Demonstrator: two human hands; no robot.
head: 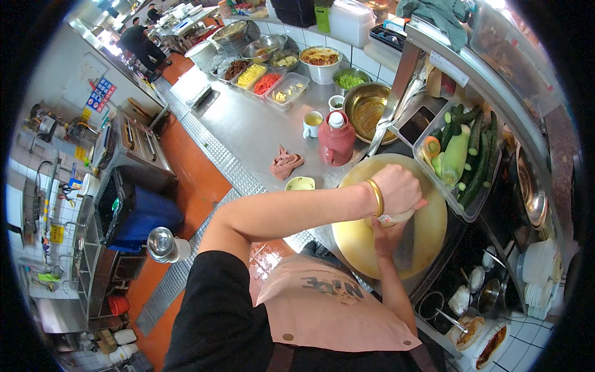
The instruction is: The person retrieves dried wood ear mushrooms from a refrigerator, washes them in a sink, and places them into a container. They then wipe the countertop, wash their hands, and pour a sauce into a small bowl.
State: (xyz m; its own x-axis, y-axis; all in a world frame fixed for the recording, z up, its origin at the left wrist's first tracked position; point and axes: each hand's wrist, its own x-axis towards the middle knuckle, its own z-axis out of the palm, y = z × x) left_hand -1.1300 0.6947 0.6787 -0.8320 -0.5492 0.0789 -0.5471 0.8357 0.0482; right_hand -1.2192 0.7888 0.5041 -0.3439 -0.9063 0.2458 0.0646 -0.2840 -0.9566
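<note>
My left hand (pixel 397 188), with a gold bangle at the wrist, grips the top of a small pale container (pixel 395 217) bearing writing. From below, my right hand (pixel 388 235) is closed around the same container; its contents are hidden. Both hands are above a round yellowish cutting board (pixel 355 246), where a grey blade (pixel 407 249), apparently a cleaver's, lies partly covered. Left of the board, a small yellow-green dish (pixel 300 183) and a crumpled pinkish-brown cloth (pixel 285 163) rest on the steel counter. A red thermos jug (pixel 336 142) stands behind them.
A plastic tub of cucumbers and other vegetables (pixel 458 153) overhangs the board's right side. Behind are a metal bowl (pixel 367 109), a white mug (pixel 313 124) and several food containers (pixel 288 90). A blue bin (pixel 148 214) stands left on the floor. Another person (pixel 139 42) is far off.
</note>
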